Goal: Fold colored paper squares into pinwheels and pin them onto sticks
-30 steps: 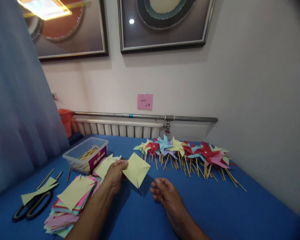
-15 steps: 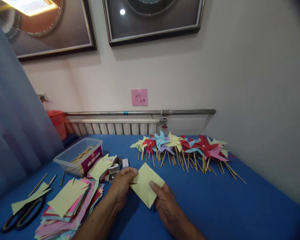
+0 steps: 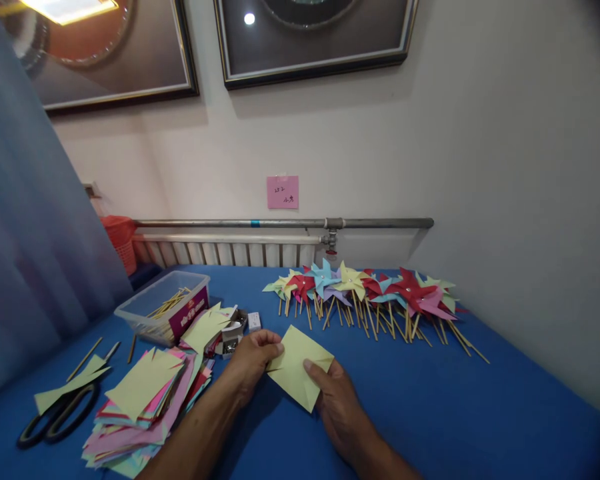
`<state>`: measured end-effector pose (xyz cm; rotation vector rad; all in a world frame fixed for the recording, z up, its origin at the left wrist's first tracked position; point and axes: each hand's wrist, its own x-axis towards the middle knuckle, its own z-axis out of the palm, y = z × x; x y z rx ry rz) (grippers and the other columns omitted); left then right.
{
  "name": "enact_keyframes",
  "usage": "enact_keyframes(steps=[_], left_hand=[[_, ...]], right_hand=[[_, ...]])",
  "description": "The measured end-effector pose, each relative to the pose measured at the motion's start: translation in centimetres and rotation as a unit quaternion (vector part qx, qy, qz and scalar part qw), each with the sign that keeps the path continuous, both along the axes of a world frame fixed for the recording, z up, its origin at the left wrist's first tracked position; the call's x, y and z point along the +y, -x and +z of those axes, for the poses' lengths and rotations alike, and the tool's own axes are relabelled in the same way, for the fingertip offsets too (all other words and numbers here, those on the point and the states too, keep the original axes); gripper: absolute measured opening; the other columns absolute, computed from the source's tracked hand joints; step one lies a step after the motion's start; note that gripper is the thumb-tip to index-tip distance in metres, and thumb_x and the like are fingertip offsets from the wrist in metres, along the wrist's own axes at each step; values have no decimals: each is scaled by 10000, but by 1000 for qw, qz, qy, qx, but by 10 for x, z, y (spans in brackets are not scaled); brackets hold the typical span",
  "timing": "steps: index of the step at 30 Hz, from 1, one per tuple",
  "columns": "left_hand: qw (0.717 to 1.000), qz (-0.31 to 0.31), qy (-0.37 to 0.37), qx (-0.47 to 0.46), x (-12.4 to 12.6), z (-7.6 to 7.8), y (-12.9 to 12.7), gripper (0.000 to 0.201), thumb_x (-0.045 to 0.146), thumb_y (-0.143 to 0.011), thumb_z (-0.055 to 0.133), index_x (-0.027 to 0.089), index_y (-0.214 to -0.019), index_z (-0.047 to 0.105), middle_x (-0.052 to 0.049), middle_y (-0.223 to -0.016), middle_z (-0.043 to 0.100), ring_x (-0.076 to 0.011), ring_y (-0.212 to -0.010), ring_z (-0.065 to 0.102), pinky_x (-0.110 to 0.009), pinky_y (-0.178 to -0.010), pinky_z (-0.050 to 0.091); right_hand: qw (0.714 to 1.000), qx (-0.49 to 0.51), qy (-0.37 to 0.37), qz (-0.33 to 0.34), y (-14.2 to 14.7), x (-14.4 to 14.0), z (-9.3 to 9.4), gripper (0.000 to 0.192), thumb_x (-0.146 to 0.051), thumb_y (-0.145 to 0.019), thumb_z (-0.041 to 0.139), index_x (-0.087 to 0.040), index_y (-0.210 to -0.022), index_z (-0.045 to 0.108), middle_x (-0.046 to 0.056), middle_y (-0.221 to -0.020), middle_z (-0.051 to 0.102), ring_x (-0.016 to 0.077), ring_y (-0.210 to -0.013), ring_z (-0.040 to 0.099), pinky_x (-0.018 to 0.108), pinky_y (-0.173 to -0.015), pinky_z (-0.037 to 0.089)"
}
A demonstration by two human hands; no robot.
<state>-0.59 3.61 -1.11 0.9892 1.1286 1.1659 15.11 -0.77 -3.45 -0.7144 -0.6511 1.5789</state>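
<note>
- Left hand (image 3: pixel 253 360) pinching the left corner of a pale yellow square paper sheet with slits cut in from its corners (image 3: pixel 297 367); fingers clenched on it.
- Right hand (image 3: pixel 337 400) gripping the same sheet at its lower right edge, thumb on top, fingers underneath.
- Sheet held just above the blue table (image 3: pixel 480 413), near the middle of the front edge; flat, no corner folded in, no stick on it.
- Done so far, by the look of it: row of finished paper pinwheels on wooden sticks (image 3: pixel 370 293) along the back edge, toward the right corner.
- Left to do, judging by stock: thick stack of pre-cut coloured paper squares (image 3: pixel 140 400) at the front left; clear plastic box of wooden sticks (image 3: pixel 165 307) behind it; small open box of metal pins (image 3: pixel 233 330) just beside the left hand.
- Black-handled scissors (image 3: pixel 55 417) under a yellow offcut near the left edge.
- Open room: bare cloth front right, well apart from the pinwheels; left side crowded.
</note>
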Motion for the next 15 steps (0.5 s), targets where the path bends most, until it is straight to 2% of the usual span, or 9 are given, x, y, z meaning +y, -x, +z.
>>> enact_keyframes(steps=[6, 10, 15], left_hand=[[998, -62, 25, 9, -7, 9, 0, 463, 483, -524, 914, 164, -634, 597, 10, -528, 611, -91, -458, 471, -237, -500, 339], [997, -65, 31, 21, -8, 11, 0, 490, 507, -507, 916, 173, -602, 571, 13, -507, 592, -87, -446, 452, -237, -491, 318], [997, -58, 45, 1, -11, 15, -2, 466, 532, -547, 880, 152, -637, 625, -22, -558, 642, -125, -499, 532, -256, -538, 395]], right_hand=[[999, -32, -6, -26, 0, 5, -14, 568, -369, -628, 976, -179, -1099, 722, 100, -1003, 836, 336, -924, 789, 494, -904, 612], [999, -32, -12, -23, 1, 7, -17, 550, -388, -622, 976, -189, -1064, 717, 82, -946, 835, 311, -844, 793, 485, -865, 627], [999, -30, -3, -23, 1, 5, -14, 550, -399, -643, 968, -183, -1083, 720, 86, -950, 837, 301, -843, 797, 453, -842, 635]])
